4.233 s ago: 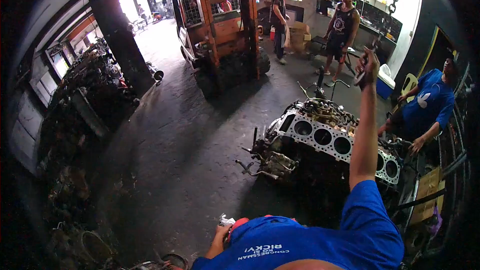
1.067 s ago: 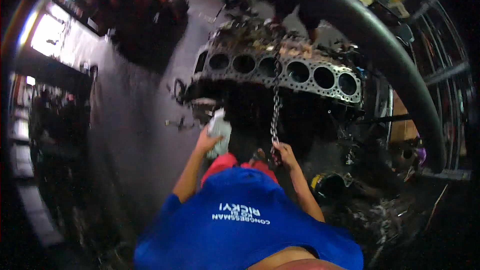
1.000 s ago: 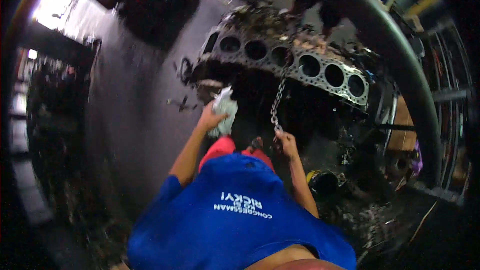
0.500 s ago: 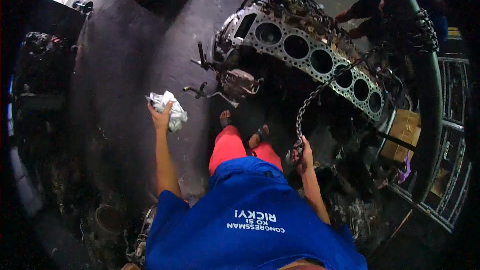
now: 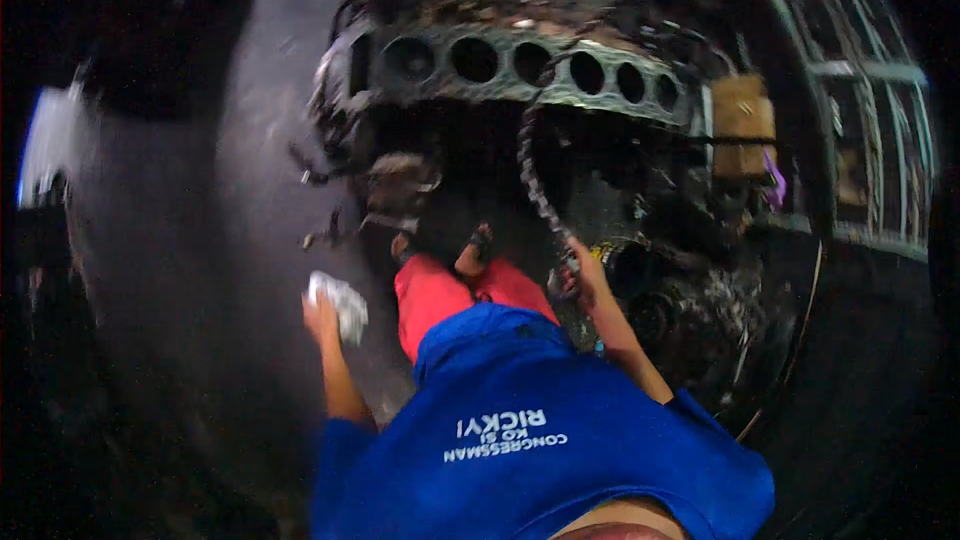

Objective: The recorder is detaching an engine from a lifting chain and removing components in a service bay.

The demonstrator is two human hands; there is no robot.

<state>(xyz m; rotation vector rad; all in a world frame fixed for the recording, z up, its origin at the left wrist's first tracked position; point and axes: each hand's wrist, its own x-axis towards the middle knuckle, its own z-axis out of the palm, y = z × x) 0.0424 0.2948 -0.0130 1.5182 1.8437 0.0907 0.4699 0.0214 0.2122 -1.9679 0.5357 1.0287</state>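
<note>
My left hand (image 5: 320, 318) is closed on a crumpled white rag (image 5: 345, 308), held out to the left of my legs. On the other side, my right hand (image 5: 585, 268) grips the lower end of a dark metal chain (image 5: 532, 170). The chain runs up and away from that hand to the top face of a large engine block (image 5: 455, 92), which has a row of several round cylinder bores. What the chain's far end hangs from is hard to make out. The picture is smeared by motion.
A rusty metal part (image 5: 400, 180) lies before the block's left end. To the right stand a cardboard box (image 5: 742, 125) with a purple piece (image 5: 775, 180) beside it, and a metal rack (image 5: 870, 110). Greasy machine parts (image 5: 690, 310) crowd the floor right of my right hand.
The view has turned, so the engine block now lies more level and further left. Both hands keep their hold on the rag and the chain; the chain hangs nearer my middle.
</note>
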